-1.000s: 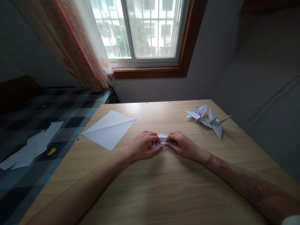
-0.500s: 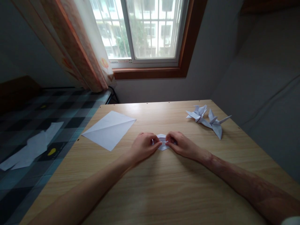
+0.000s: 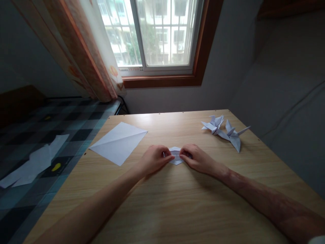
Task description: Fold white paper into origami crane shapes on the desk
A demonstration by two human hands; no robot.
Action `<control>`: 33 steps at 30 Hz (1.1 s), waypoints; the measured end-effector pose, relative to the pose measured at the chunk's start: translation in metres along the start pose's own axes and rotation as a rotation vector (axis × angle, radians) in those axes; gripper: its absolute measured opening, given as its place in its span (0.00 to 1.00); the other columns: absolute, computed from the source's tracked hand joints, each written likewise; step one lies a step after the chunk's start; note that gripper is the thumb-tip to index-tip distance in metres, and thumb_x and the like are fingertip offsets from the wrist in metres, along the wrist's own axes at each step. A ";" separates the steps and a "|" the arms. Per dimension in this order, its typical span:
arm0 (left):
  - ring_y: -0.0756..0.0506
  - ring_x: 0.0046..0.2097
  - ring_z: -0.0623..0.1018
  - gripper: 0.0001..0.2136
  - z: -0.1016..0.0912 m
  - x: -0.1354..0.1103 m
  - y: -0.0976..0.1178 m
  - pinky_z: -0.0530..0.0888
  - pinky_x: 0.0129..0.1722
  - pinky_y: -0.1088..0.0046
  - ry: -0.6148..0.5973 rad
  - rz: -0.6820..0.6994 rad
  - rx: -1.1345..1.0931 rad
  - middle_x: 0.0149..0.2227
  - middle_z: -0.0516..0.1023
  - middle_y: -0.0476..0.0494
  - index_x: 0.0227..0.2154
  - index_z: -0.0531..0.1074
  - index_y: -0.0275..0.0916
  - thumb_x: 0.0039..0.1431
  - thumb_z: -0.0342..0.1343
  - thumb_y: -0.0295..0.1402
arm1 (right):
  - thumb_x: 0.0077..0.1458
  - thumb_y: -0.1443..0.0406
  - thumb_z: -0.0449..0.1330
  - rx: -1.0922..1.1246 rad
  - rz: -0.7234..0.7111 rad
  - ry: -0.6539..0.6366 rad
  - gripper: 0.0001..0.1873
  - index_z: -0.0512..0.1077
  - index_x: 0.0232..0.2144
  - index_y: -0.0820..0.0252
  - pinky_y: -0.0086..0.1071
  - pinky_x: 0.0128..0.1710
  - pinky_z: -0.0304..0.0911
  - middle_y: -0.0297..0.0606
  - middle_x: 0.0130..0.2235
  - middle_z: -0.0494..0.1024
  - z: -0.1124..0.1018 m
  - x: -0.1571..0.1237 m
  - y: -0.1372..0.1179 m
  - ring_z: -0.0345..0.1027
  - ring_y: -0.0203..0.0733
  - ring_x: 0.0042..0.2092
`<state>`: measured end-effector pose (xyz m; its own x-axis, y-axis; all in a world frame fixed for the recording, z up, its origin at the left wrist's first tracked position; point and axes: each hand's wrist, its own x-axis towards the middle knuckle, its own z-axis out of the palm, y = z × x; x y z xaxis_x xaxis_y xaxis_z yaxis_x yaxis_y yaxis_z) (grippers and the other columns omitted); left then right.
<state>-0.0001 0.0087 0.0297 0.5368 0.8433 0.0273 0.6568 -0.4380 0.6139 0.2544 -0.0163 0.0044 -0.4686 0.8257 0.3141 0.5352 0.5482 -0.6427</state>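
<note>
I am pinching the paper [image 3: 175,157] at frame centre between left hand [image 3: 153,159] and right hand [image 3: 196,158]. Both grips are squeezing it against the table [image 3: 167,206].

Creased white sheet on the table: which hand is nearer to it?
Left. The left hand lies just right of the creased white sheet, on the small folded paper; the right hand is farther right, on that paper's other end.

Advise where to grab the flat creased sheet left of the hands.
Take the sheet by its left corner, coming from the left edge of the table. It lies flat, so there's little to pinch from above. That corner nearly reaches the edge and could probably be slid out and pinched.
</note>
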 end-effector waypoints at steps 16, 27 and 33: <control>0.47 0.31 0.75 0.16 -0.004 0.002 0.003 0.64 0.31 0.72 -0.021 -0.015 -0.010 0.30 0.83 0.47 0.30 0.83 0.39 0.65 0.63 0.46 | 0.67 0.67 0.65 -0.209 -0.033 0.035 0.06 0.73 0.35 0.56 0.47 0.59 0.59 0.37 0.38 0.76 0.006 -0.003 0.005 0.69 0.48 0.44; 0.46 0.32 0.77 0.14 -0.002 0.001 0.002 0.67 0.34 0.71 0.048 -0.010 0.106 0.32 0.83 0.48 0.30 0.81 0.42 0.63 0.68 0.46 | 0.61 0.67 0.69 -0.280 -0.015 0.077 0.11 0.71 0.31 0.55 0.44 0.52 0.59 0.37 0.35 0.77 0.002 -0.004 -0.003 0.68 0.50 0.44; 0.46 0.33 0.77 0.12 -0.003 0.002 0.004 0.68 0.36 0.70 0.031 0.009 0.138 0.33 0.84 0.49 0.31 0.81 0.42 0.64 0.67 0.44 | 0.58 0.66 0.72 -0.199 0.103 0.032 0.10 0.75 0.27 0.56 0.42 0.50 0.59 0.36 0.33 0.78 -0.003 0.000 0.004 0.71 0.48 0.43</control>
<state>0.0014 0.0094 0.0344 0.5277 0.8475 0.0577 0.7201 -0.4823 0.4988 0.2585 -0.0141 0.0042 -0.3840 0.8805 0.2780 0.7084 0.4740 -0.5229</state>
